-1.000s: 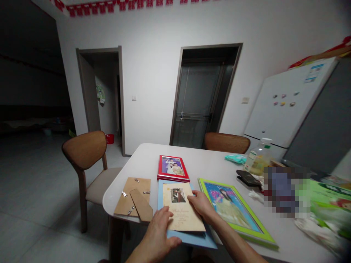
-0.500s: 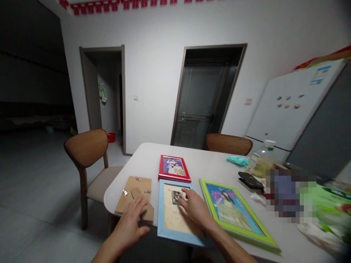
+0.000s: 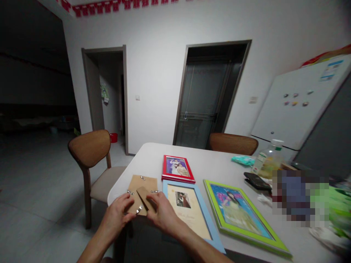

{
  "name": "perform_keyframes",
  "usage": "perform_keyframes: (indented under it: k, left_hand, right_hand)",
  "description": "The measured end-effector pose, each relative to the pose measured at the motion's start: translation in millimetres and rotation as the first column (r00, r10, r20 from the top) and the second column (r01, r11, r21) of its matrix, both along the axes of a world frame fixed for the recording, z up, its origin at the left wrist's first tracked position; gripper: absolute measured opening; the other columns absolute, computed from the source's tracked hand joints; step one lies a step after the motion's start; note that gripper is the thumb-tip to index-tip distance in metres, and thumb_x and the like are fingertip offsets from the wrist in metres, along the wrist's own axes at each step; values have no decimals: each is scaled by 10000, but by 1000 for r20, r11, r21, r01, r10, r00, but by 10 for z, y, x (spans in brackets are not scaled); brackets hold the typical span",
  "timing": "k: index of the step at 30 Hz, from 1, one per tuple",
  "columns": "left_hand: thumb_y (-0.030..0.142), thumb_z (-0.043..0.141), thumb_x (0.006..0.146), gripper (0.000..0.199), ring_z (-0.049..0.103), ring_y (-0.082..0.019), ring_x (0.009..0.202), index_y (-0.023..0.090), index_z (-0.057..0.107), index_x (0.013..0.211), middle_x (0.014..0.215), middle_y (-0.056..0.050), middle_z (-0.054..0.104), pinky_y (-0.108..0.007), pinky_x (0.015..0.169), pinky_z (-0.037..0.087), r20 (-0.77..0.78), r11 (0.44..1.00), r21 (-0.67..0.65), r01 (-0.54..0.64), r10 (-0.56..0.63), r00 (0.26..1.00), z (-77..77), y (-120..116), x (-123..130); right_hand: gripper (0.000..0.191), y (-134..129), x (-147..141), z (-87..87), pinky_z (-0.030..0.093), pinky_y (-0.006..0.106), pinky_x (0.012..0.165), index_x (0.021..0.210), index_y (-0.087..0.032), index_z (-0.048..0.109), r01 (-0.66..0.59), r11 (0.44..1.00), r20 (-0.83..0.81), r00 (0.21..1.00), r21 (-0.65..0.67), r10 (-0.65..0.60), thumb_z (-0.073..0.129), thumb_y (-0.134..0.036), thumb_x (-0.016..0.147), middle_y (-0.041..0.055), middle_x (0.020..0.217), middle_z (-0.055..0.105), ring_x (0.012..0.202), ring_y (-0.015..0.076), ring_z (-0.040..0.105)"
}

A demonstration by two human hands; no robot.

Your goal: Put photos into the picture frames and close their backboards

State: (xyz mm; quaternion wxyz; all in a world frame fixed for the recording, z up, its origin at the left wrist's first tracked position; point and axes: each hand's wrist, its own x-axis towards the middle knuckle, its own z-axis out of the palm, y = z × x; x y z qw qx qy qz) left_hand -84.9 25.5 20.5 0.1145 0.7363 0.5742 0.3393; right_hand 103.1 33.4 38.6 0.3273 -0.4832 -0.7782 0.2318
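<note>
1. So, both hands have just left the sheet inside the blue frame and come over to the brown backing board [image 3: 134,181], which lies by the near left corner of the white table [image 3: 216,168].
2. From where I stand, the left hand [image 3: 116,213] has its fingers curled and nearly closed, fingertips and thumb taking the board's left edge.
3. The right hand [image 3: 166,215] has forefinger and thumb a little apart, with the board's right edge between them. It covers the lower end of the stand leg [image 3: 143,193]; whether it grips that too, I can't tell.
4. The board is back side up, its metal clips [image 3: 139,209] showing and the leg slanting across it.
5. That shift puts the handling on the board; the blue frame [image 3: 208,219] lies just right of it, untouched as far as I can see, the cream printed sheet [image 3: 196,215] showing face up within its border.
6. Around them, the red frame [image 3: 164,168] sits beyond the blue one, and the green frame [image 3: 215,205] lies to its right, both pictures face up.
</note>
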Motion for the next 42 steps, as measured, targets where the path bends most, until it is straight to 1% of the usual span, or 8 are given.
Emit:
perform_keyframes:
  k: [3,6,12,16,21,30,34,42]
  left_hand:
    - [184,656,592,291,496,-209,1022,217,610,877,1086,-49,568,-337,898,382,-57,993,-5,122,-122,991,217,-120,330]
    - [209,658,623,253,489,-195,1011,212,597,868,1085,-45,555,-298,874,390,-91,963,-37,268,-270,958,301,-215,763]
    - [245,622,674,188,500,-184,944,204,570,850,1009,-26,560,-270,814,401,-163,916,-128,381,-399,903,113,-202,1274]
    - [259,598,697,138,506,-177,920,188,570,811,961,-28,566,-263,817,388,-205,928,-124,350,-369,906,14,-132,1264]
    - [322,627,670,178,490,-196,948,183,565,763,910,-19,584,-291,838,365,-253,918,-104,384,-397,882,38,-154,1216]
    - [373,654,631,355,352,-220,1148,209,505,908,1190,-48,471,-423,974,192,-222,894,-134,427,-447,867,-89,-204,1203]
    - [364,659,622,343,400,-200,1101,210,497,883,1147,-35,491,-396,970,203,-211,903,-147,404,-427,879,-90,-204,1219]
    - [364,657,607,359,481,-184,970,212,484,883,1001,-9,545,-356,938,249,-209,912,-170,372,-402,891,-14,-205,1238]
  right_hand:
    - [352,-187,419,146,372,283,818,929,-200,590,23,999,2,1000,27,-23,479,-131,603,51,910,511,872,164,486]
    - [350,-347,889,186,371,289,829,918,-200,596,66,998,25,998,-13,-65,460,-133,603,51,921,523,897,169,490]
    - [321,-460,1382,3,372,296,828,910,-191,617,154,987,126,981,-44,-148,445,-185,639,61,927,542,896,182,504]
    - [303,-391,1350,-169,372,292,820,919,-186,616,154,988,168,974,12,-154,461,-220,661,75,937,527,900,186,492]
    - [262,-287,1304,-312,374,307,775,900,-212,623,152,979,278,943,133,-184,475,-248,687,76,905,524,853,189,483]
    - [249,-398,1232,-227,322,354,834,947,-288,587,-20,974,415,907,225,-77,396,-281,787,51,1090,475,1022,205,402]
    - [236,-471,1205,-184,295,379,860,967,-314,567,-134,969,461,887,207,24,433,-301,774,32,1156,445,1076,218,357]
    - [330,-482,1235,-166,319,350,859,1027,-288,533,-204,961,471,877,189,93,483,-410,724,45,1117,475,1038,208,396]
